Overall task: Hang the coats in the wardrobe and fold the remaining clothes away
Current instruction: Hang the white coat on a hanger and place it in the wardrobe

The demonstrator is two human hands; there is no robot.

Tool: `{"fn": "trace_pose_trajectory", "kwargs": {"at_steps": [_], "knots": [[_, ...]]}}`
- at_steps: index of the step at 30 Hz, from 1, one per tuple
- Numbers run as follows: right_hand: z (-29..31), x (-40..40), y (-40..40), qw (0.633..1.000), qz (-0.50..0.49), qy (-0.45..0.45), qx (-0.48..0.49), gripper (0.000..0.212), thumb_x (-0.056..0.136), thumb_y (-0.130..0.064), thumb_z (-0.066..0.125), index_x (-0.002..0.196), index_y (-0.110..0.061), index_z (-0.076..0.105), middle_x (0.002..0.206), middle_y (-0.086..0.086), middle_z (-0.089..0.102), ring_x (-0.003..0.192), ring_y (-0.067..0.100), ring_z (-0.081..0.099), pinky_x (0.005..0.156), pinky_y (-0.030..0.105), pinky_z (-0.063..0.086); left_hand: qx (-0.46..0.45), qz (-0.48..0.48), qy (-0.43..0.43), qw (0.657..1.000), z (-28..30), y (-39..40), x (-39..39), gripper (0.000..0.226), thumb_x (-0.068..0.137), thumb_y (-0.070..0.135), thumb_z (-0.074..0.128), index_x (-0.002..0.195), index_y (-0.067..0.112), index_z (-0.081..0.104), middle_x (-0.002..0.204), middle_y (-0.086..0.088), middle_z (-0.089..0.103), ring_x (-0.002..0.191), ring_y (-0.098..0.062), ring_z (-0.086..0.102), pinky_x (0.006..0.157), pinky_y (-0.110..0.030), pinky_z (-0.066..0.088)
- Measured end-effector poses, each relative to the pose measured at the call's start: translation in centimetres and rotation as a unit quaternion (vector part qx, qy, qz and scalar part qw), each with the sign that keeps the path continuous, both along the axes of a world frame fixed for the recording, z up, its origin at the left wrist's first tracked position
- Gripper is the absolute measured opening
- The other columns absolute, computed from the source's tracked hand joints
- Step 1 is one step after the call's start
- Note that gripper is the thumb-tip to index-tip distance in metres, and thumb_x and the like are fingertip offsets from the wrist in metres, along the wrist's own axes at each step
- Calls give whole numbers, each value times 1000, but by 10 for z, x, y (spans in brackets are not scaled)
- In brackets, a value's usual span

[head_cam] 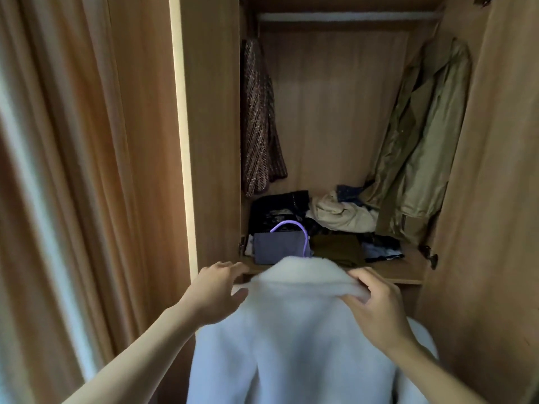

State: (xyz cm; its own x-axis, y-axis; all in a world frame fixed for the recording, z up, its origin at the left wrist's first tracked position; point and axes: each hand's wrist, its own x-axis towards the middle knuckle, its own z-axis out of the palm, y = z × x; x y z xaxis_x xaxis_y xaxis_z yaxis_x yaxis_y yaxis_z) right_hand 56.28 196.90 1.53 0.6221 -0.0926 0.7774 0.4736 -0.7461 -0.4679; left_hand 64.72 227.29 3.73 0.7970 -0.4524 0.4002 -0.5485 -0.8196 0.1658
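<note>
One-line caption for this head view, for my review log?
Both hands, left hand and right hand, hold a white fleece coat on a purple hanger before the open wardrobe.

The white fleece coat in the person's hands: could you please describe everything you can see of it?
The white fleece coat looks thick, soft and fluffy, with a broad turned-down collar and a seam running down the lower part. It sits on a purple hanger, whose hook rises above the collar. It is held upright before the open wardrobe, below the rail, not yet hung. The right hand pinches the collar's right end; the left hand touches the left shoulder with relaxed fingers.
</note>
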Motion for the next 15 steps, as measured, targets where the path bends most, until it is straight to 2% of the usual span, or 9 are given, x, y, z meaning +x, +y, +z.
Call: {"fn": "trace_pose_trajectory", "kwargs": {"at_steps": [2, 4, 7, 9, 12, 15], "knots": [[3, 1, -9, 1000, -6, -9, -1, 41, 68, 6, 80, 86, -27, 63, 83, -14, 61, 78, 5, 59, 66, 17, 44, -20, -50, -7, 999, -4, -20, 2, 45, 89, 45, 59, 132, 33, 55, 120, 13, 63, 109, -13, 57, 92, -32, 49], [7, 4, -21, 1000, -15, -16, -3, 46, 68, 8, 79, 88, -30, 62, 86, -15, 60, 80, 1, 58, 66, 10, 41, -60, -70, -15, 996, -6, -42, 6, 41, 89, 43, 62, 128, 30, 57, 117, 13, 62, 105, -12, 58, 87, -29, 50], [13, 14, -43, 999, -26, -28, -3, 44, 68, 11, 78, 89, -26, 64, 86, -14, 60, 80, 0, 58, 66, 8, 40, -109, -86, -58, 989, -6, -70, 16, 20, 91, 27, 64, 109, 19, 60, 102, 6, 61, 95, -20, 58, 77, -33, 47], [19, 23, -58, 998, -24, -51, -3, 41, 69, 9, 78, 91, -23, 65, 86, -15, 60, 82, -1, 58, 68, 6, 40, -140, -87, -88, 982, -7, -85, 26, 16, 91, 16, 65, 106, 15, 61, 98, 4, 59, 93, -23, 56, 74, -34, 47], [34, 40, -84, 996, -22, -91, -10, 37, 67, 7, 76, 89, -21, 65, 85, -16, 59, 82, -2, 57, 69, 5, 38, -192, -85, -149, 966, 0, -113, 38, 22, 89, 12, 62, 110, 15, 65, 98, 4, 57, 90, -14, 52, 69, -16, 37], [49, 65, -115, 993, -25, -113, 2, 37, 68, 13, 78, 87, -17, 66, 84, -14, 58, 79, 5, 58, 67, 12, 41, -205, -94, -202, 953, 22, -146, 59, 21, 88, 13, 60, 108, 11, 66, 98, 2, 58, 88, -11, 51, 72, -10, 32]]}}
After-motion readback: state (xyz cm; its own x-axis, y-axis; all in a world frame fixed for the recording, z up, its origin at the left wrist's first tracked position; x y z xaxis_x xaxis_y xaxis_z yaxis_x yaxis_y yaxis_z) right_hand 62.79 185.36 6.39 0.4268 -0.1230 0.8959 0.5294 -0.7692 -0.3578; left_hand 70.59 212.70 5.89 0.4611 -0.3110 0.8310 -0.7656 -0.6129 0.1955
